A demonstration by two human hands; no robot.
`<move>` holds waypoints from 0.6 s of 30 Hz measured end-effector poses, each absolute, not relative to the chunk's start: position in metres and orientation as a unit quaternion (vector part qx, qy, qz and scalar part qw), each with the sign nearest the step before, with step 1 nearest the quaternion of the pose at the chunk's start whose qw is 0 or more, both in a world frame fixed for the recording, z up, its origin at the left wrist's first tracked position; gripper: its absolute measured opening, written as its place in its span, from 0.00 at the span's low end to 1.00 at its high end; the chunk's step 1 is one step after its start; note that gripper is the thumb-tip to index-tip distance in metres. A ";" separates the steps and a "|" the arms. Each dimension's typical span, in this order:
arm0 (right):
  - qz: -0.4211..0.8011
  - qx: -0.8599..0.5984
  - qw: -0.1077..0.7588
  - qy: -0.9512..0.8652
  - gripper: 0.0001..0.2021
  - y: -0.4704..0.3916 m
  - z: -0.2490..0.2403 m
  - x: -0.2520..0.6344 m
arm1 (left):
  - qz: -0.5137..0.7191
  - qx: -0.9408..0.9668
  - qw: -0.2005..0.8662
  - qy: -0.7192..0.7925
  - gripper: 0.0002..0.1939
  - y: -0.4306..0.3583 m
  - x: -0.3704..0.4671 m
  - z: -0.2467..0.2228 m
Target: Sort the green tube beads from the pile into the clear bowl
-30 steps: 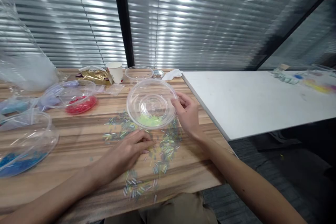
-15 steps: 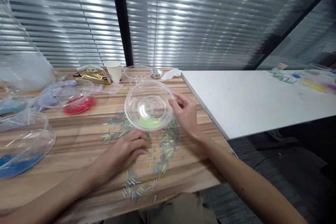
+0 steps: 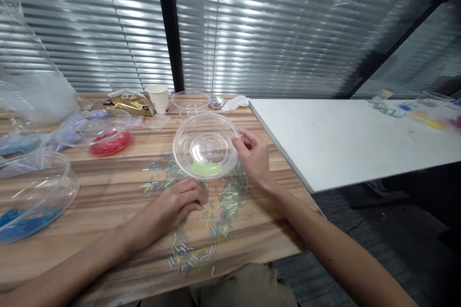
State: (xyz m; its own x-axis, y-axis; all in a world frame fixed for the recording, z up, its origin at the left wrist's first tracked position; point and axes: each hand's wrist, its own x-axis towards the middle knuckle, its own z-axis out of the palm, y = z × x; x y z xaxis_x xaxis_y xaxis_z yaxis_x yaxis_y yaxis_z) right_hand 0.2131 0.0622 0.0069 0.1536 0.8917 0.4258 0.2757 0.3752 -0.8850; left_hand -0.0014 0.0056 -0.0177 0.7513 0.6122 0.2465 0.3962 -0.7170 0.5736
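My right hand (image 3: 252, 153) grips the right rim of a clear round plastic bowl (image 3: 206, 146), which is tilted toward me. Yellow-green tube beads (image 3: 205, 168) lie at the bowl's lower side. Just below the bowl, my left hand (image 3: 185, 196) is at the tabletop with its fingers pressed together. A thin yellowish piece (image 3: 202, 206) shows at its fingertips. Around both hands, many loose tube beads in mixed pale colours (image 3: 230, 199) are scattered on the wood; another patch (image 3: 185, 255) lies nearer to me.
Clear bowls with blue beads (image 3: 30, 223) and red beads (image 3: 110, 143) stand left on the wooden table (image 3: 118, 177). Behind are a gold packet (image 3: 131, 103), paper cup (image 3: 157, 99), clear bowl (image 3: 190, 103) and tissue (image 3: 236, 102). A white table (image 3: 342, 139) adjoins at right.
A thin yellowish piece now shows at my left fingertips. The hands and the tilted bowl have hardly moved; the whole view has shifted slightly.
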 end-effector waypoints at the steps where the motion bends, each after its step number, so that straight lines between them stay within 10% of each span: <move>1: 0.268 -0.491 0.579 -0.593 0.15 0.062 0.007 0.213 | 0.215 0.900 0.253 0.281 0.11 0.006 -0.001 -0.018; 18: 0.261 -0.491 0.571 -0.604 0.15 0.061 0.008 0.212 | 0.204 0.908 0.203 0.305 0.14 0.005 -0.006 -0.020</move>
